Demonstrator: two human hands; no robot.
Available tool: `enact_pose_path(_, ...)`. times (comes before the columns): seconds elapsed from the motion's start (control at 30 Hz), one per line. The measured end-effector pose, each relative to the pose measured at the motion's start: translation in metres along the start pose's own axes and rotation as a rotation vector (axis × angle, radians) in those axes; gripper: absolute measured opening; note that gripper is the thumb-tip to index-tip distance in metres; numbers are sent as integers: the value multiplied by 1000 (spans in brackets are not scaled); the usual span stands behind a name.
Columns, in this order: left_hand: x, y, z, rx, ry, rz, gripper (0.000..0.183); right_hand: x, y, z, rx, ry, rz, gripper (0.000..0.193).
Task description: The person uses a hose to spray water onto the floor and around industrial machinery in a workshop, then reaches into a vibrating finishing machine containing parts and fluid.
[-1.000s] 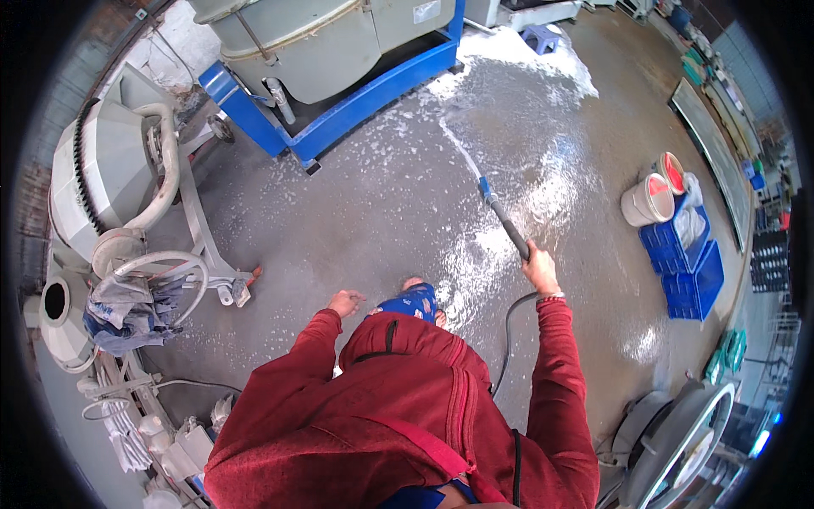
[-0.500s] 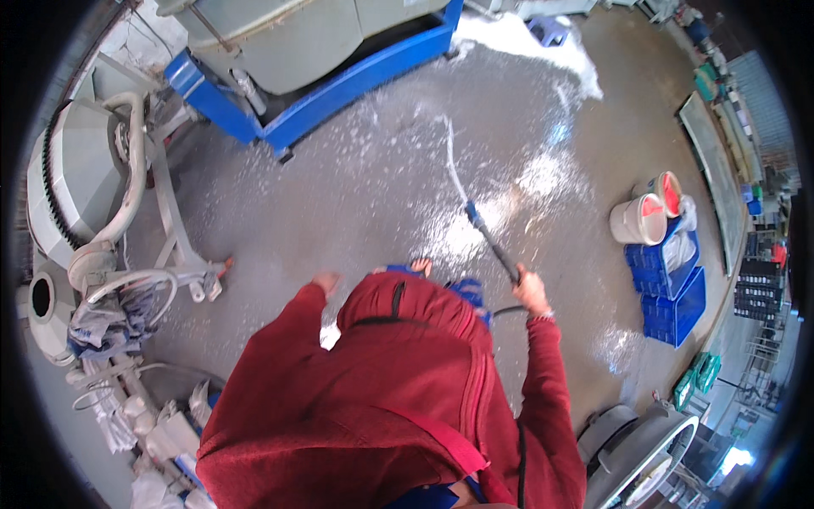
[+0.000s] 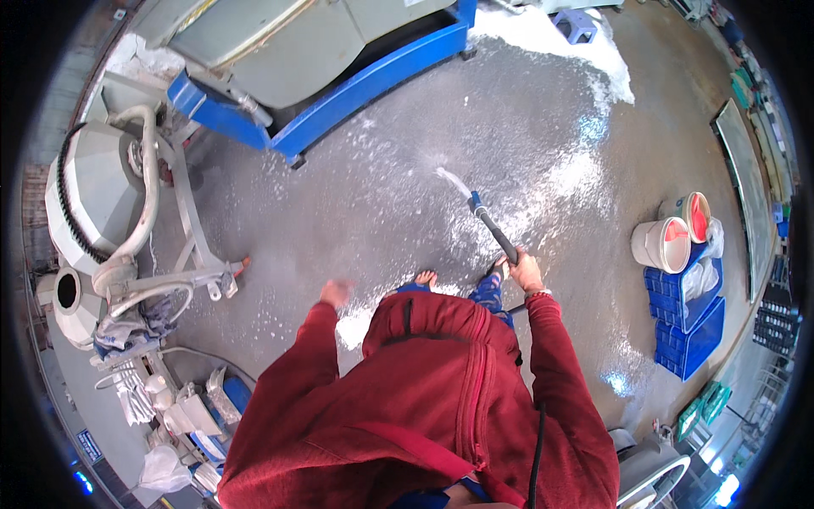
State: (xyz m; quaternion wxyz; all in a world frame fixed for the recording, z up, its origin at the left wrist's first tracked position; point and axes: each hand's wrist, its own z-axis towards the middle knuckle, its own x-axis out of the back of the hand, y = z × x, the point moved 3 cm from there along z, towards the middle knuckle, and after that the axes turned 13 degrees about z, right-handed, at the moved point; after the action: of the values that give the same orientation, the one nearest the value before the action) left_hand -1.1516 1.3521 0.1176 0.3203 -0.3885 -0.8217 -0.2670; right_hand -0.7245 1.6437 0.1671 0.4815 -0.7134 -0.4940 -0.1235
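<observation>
My right hand is closed around a black water hose with a blue nozzle at its end. A white jet of water leaves the nozzle and strikes the wet grey floor ahead. My left hand hangs free at my left, away from the hose, its fingers smeared by motion. Below my hands, my feet in sandals show under blue patterned trousers. Part of the hose behind my right hand is hidden by my red jacket.
A large grey machine on a blue steel frame stands ahead. On the left is a cement mixer. White foam lies around a purple stool. To the right, blue crates carry white buckets.
The nozzle and its jet have swung slightly, and the jet looks shorter and lands nearer. My left hand has shifted a little. The whole view has moved slightly.
</observation>
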Motion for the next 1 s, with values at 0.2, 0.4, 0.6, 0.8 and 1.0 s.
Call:
enact_pose_path(0.2, -52, 53, -39, 490, -346, -794, 29, 102, 60, 22, 24, 282, 79, 43)
enact_pose_path(0.4, 14, 266, 67, -107, 92, -215, 26, 193, 91, 28, 139, 342, 68, 38)
enact_pose_path(0.6, 159, 600, 155, -490, 447, -248, 36, 232, 84, 44, 187, 384, -51, 40)
enact_pose_path(0.8, 193, 740, 231, -242, 163, -319, 47, 263, 72, 46, 127, 496, 101, 36)
enact_pose_path(1.0, 185, 794, 269, -478, 82, -286, 56, 292, 125, 84, 81, 490, 214, 30)
